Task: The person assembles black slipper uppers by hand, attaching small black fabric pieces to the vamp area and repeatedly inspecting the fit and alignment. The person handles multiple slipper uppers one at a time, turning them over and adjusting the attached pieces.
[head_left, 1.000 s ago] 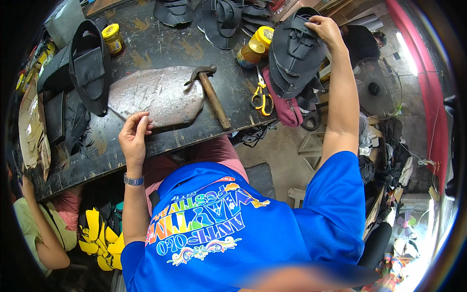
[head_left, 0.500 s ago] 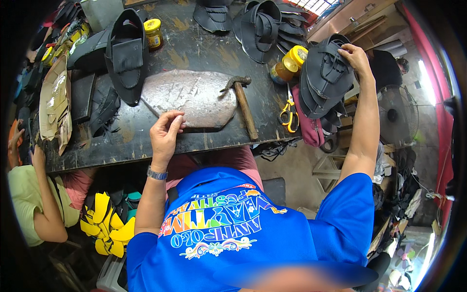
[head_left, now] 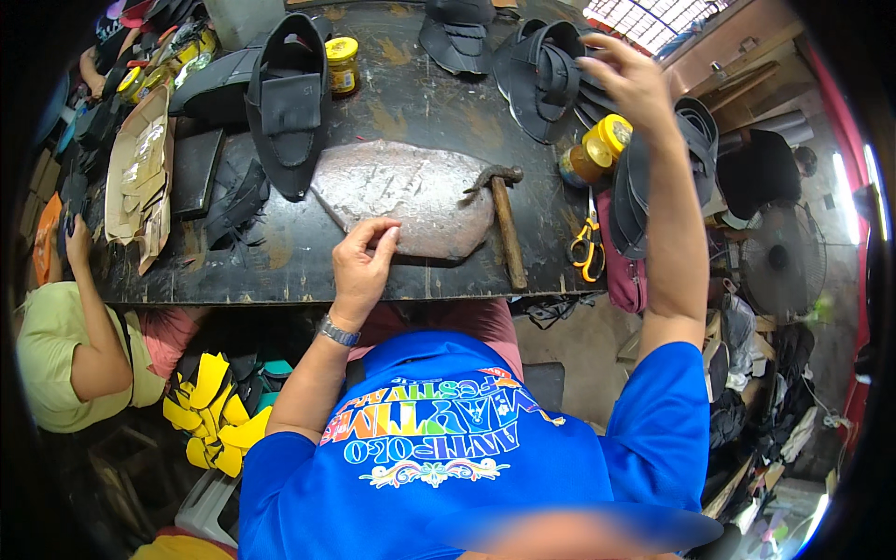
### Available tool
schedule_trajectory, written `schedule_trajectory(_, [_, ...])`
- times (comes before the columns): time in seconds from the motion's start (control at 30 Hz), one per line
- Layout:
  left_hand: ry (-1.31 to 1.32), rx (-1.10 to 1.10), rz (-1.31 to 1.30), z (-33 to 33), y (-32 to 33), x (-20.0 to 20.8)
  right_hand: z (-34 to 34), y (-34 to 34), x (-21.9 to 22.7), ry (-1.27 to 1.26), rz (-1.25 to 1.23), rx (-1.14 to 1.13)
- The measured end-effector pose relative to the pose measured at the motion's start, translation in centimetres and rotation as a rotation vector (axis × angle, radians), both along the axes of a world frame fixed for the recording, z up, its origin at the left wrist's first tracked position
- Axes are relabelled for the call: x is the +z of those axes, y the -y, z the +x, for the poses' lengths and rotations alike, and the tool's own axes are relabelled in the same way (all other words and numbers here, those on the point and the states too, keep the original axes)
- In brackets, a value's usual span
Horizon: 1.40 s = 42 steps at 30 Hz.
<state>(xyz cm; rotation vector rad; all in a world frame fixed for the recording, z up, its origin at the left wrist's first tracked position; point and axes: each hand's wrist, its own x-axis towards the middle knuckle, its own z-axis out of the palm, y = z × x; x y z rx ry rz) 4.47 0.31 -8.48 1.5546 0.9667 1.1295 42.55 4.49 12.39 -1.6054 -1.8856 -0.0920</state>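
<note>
My left hand [head_left: 366, 266] rests at the near edge of a worn grey slab [head_left: 420, 187], its thumb and fingers pinched together. What the pinch holds, if anything, is too small to make out. Raised at the far right, my right hand [head_left: 635, 84] has its fingers apart and looks unladen. Close beside its fingertips lie black strapped sandal uppers [head_left: 539, 84]. A stack of similar black uppers [head_left: 631, 210] is partly hidden behind my right forearm. On the slab's right edge lies a claw hammer [head_left: 508, 229] with a wooden handle.
Yellow-handled scissors [head_left: 588, 254], a pink pouch [head_left: 627, 285] and yellow-lidded jars [head_left: 609, 138] sit right of the hammer. Leftward are a black sandal [head_left: 287, 117], another jar [head_left: 343, 75] and a cardboard tray [head_left: 161, 201]. A co-worker [head_left: 70, 345] sits at the left; yellow pieces [head_left: 219, 415] lie below.
My right hand has left the right-hand stack of black uppers and moved up toward the farther ones, its fingers spreading. My left hand keeps its pinch by the slab. The whole view has shifted slightly.
</note>
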Motion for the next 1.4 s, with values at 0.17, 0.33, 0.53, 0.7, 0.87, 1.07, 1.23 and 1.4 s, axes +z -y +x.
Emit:
schedule_trajectory(0.17, [-0.160,0.055,0.162,0.0,0.5,1.1,-3.5,-13.1,-7.0,-0.025,-0.208,0.011])
schedule_trajectory(0.33, [-0.077,0.039,0.067,-0.1,0.1,1.5,-3.7,-22.3,-11.3,0.018,-0.136,-0.189])
schedule_trajectory(0.53, [-0.093,0.014,0.000,-0.2,-0.2,1.9,-2.8,-29.7,-12.1,-0.001,0.096,-0.320])
schedule_trajectory(0.7, [-0.074,0.025,-0.043,-0.1,-0.4,2.2,-1.1,-32.9,-13.1,0.046,-0.037,-0.316])
schedule_trajectory(0.87, [-0.074,0.015,-0.059,-0.2,-0.5,2.3,-0.7,-31.2,-12.1,0.204,-0.148,-0.357])
schedule_trajectory(1.07, [-0.083,0.006,-0.009,-0.3,-0.5,2.1,-4.2,-25.6,-9.8,0.517,-0.235,-0.264])
schedule_trajectory(1.23, [-0.048,0.016,-0.029,-0.1,-0.3,1.9,-9.8,-18.0,-9.0,0.515,-0.280,-0.187])
schedule_trajectory(1.4, [-0.053,0.000,0.011,-0.3,-0.3,1.4,-15.0,-10.6,-8.6,0.474,-0.204,-0.096])
